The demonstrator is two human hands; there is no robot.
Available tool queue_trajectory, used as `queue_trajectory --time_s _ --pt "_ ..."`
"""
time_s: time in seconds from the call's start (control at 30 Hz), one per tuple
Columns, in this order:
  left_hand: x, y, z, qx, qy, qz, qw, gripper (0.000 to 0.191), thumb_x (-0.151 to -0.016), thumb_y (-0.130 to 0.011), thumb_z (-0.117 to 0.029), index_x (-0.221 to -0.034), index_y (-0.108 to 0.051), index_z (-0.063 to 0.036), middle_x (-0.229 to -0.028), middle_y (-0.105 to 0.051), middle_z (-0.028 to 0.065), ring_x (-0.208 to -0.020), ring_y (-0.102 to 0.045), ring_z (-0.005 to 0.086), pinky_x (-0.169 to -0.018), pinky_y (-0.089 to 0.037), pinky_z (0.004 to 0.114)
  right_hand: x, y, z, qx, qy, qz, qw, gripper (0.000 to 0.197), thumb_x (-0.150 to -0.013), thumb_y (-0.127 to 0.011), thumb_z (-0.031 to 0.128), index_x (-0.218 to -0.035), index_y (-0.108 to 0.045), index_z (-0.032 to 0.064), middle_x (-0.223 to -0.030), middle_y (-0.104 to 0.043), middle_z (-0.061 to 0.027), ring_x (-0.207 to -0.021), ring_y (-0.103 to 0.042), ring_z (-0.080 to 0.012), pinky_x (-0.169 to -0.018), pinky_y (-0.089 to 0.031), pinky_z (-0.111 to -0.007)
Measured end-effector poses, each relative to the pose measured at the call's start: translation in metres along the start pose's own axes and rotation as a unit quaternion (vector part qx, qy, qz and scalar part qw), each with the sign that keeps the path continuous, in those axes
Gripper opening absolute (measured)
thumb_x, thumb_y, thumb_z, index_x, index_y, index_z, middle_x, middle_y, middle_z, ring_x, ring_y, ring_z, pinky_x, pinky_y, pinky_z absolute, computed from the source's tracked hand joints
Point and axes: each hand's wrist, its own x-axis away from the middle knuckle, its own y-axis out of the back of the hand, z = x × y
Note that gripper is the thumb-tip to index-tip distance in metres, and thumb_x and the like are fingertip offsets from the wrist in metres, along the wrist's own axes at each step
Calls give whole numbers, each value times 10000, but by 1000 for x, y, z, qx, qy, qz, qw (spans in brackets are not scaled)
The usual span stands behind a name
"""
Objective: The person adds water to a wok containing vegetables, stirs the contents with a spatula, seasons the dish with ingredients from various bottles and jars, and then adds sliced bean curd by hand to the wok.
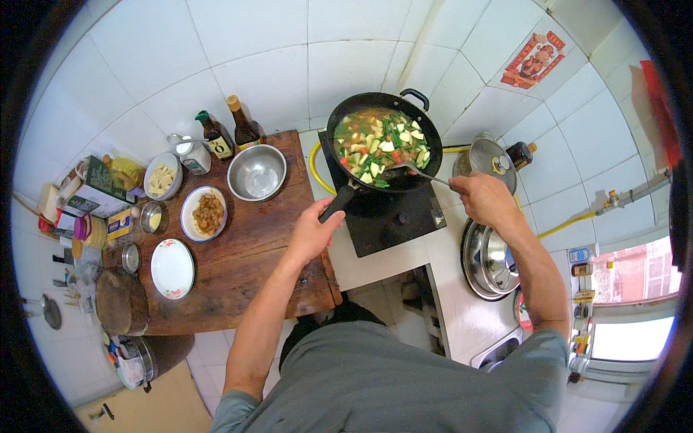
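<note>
My left hand (314, 231) grips the black handle (340, 202) of a dark wok (333, 122). The wok rests on a black induction cooker (395, 219) and holds a wet mix of vegetables (387, 143): green bean pieces, pale slices and red-orange chunks in brownish liquid. In my right hand (483, 199) is the handle of a metal spatula or ladle (433, 177); its head is among the vegetables, at the wok's near side, partly hidden. The wok's second, looped handle (417, 98) points to the far right.
Left, a wooden table (260, 233) carries a steel bowl (257, 172), a bowl of browned food (208, 214), a bowl of pale pieces (161, 176), a white plate (172, 269) and sauce bottles (244, 127). Lidded pots (490, 260) stand right, by a yellow hose (568, 224) and a sink (495, 349).
</note>
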Motion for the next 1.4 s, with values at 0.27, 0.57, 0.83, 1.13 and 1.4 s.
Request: queue_trajectory --time_s 0.27,0.57,0.83,1.13,1.4 --pt "1 1 -1 12 -5 8 1000 495 -932 -673 -253 -1335 -538 0 -847 -683 51 -506 -527 84 -485 -441 256 -9 -41 -28 -116 -38 -71 990 350 -820 -627 86 -1164 -689 104 -957 -689 -194 -938 -655 -384 -806 -526 -470" --pt "1 2 -4 22 14 8 1000 503 -939 -664 -254 -1353 -520 -7 -851 -686 57 -508 -521 78 -484 -440 250 2 -21 -39 -216 -130 -120 960 373 -845 -660 120 -1213 -662 64 -1072 -693 -213 -974 -665 -396 -880 -523 -430" --pt "0 -1 1 17 7 0 1000 478 -938 -665 -251 -1330 -539 -9 -830 -681 52 -497 -519 76 -478 -437 253 -30 -100 -56 -223 -127 -174 951 335 -852 -649 166 -1163 -666 44 -1014 -692 -228 -945 -657 -416 -859 -521 -461" --pt "1 1 -3 2 6 -1 1000 428 -952 -656 -238 -1314 -554 -33 -835 -662 16 -510 -504 55 -457 -421 226 -15 -99 11 -293 -90 -140 942 346 -879 -636 139 -1199 -640 7 -1010 -688 -241 -929 -667 -414 -836 -532 -455" --pt "-3 7 -4 -28 -13 13 999 412 -955 -652 -233 -1294 -565 -15 -834 -658 19 -518 -508 54 -463 -426 223 2 -73 14 -322 -117 -167 925 360 -884 -651 151 -1220 -643 22 -1034 -688 -242 -939 -683 -391 -841 -535 -413"
